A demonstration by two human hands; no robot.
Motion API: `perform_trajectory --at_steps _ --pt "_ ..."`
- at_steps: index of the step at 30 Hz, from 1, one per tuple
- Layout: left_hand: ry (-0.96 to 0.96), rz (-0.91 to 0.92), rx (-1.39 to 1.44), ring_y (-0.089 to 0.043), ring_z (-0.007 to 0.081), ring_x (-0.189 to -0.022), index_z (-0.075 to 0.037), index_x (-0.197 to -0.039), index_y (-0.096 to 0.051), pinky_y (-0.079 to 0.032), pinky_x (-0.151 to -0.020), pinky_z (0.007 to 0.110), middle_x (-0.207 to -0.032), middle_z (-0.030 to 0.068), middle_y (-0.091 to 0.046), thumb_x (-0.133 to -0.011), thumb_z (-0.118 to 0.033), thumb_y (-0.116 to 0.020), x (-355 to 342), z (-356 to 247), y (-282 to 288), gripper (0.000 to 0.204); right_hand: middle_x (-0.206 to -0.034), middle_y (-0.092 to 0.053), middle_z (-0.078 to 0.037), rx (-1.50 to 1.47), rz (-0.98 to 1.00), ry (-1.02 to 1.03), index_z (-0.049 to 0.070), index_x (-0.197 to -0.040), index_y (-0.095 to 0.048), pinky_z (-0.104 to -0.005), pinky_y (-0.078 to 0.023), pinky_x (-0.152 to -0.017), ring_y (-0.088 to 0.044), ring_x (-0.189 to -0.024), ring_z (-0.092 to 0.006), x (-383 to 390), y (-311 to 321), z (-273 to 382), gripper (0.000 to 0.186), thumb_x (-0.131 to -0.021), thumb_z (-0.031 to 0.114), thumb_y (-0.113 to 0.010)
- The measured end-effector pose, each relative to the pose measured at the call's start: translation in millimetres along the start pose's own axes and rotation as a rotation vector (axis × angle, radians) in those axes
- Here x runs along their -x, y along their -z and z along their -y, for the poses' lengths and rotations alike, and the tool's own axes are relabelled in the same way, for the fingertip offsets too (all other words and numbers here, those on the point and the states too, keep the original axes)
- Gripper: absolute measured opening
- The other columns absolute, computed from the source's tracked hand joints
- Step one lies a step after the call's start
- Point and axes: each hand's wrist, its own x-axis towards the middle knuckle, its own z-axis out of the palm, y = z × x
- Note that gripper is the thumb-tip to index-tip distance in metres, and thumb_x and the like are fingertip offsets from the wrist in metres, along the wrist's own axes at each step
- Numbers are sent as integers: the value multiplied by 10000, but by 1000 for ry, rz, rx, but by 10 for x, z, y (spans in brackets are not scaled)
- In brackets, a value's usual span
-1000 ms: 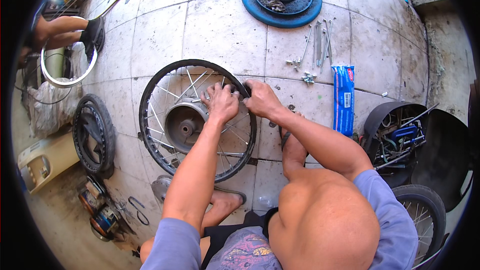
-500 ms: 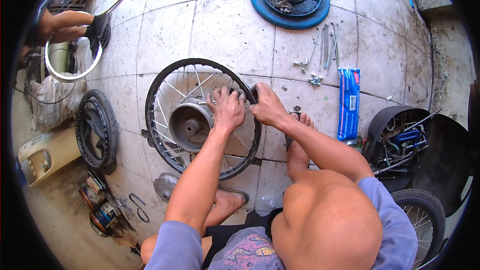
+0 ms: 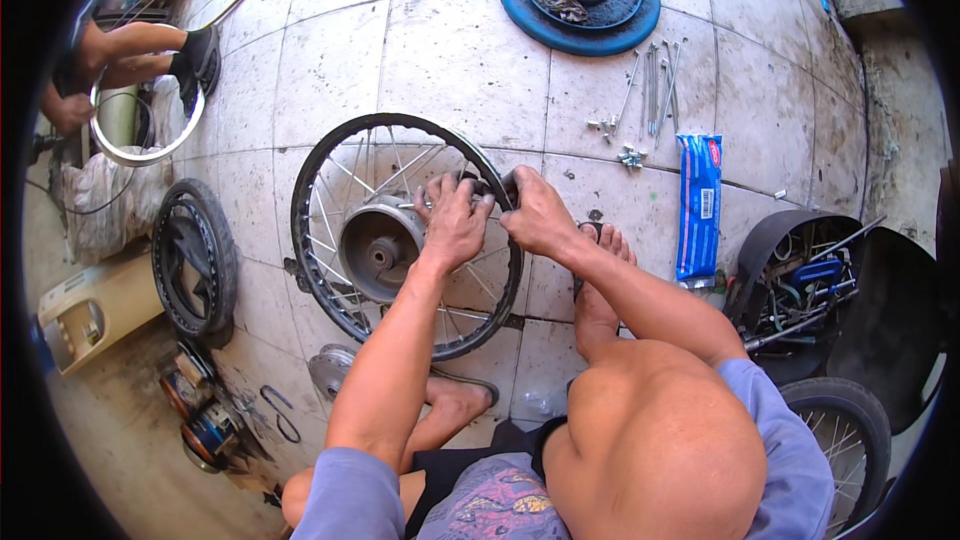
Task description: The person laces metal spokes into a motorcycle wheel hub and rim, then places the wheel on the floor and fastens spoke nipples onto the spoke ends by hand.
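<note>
A black wheel rim (image 3: 309, 240) with silver spokes and a grey hub (image 3: 377, 253) is in front of me on the tiles. My left hand (image 3: 455, 220) is over the spokes right of the hub. Its fingers are bent around a thin spoke, whose end shows beside the thumb; the fingertips are partly hidden. At the rim's right upper edge, my right hand (image 3: 537, 215) is closed, thumb and fingers pinching the rim from its outer side. What else may lie under those fingers is hidden.
Loose spokes (image 3: 655, 90) and small nipples (image 3: 630, 157) lie beyond a blue packet (image 3: 699, 210). A black tool bin (image 3: 790, 270) stands at right, a tire (image 3: 190, 260) at left. A blue round stand base (image 3: 580, 15) is at the back. Another person's hand (image 3: 72, 114) is near a silver rim (image 3: 97, 130).
My left hand's fingers have shifted slightly, and the rim's far edge has risen a little. At the far left, the other person's hand has come into clearer view.
</note>
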Motion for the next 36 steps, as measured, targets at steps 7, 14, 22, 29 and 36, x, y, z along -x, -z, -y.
perform_trajectory --at_steps 7,14,22,29,36 --pt "117 170 -154 -409 355 -1226 -68 -991 -652 -175 -1082 582 -1178 166 -513 -954 -323 -556 -2 -146 -5 276 -969 -584 -239 20 1 14 -34 -1017 -511 -445 -491 -828 -601 -922 -412 45 -5 -118 363 -709 72 -669" --pt "-11 204 -187 -419 349 -1214 -68 -1001 -666 -181 -1085 580 -1154 175 -527 -944 -323 -563 208 -213 -5 281 -912 -612 -241 44 118 -52 -44 -986 -486 -450 -505 -796 -624 -871 -425 311 52 -138 400 -706 112 -725" --pt "-95 409 -178 -411 343 -1258 -76 -996 -676 -173 -1093 578 -1212 170 -506 -943 -315 -576 400 -206 160 264 -1042 -703 -213 235 575 -53 31 -1016 -703 -429 -530 -898 -665 -1011 -364 -6 534 -159 298 -760 181 -673" --pt "-156 117 -60 -384 346 -1306 -77 -1155 -650 -261 -1091 502 -1382 163 -462 -881 -320 -680 321 -336 355 368 -1072 -614 -168 782 -36 193 90 -993 -698 -439 -514 -910 -599 -1047 -345 -779 1290 -334 257 -860 46 -483" --pt "251 399 -190 -389 388 -1305 -164 -1242 -648 -263 -1070 623 -1344 233 -432 -905 -319 -642 -226 -84 249 371 -1012 -675 -208 691 132 175 29 -945 -695 -452 -511 -881 -641 -992 -383 -971 1185 -316 156 -886 119 -583"
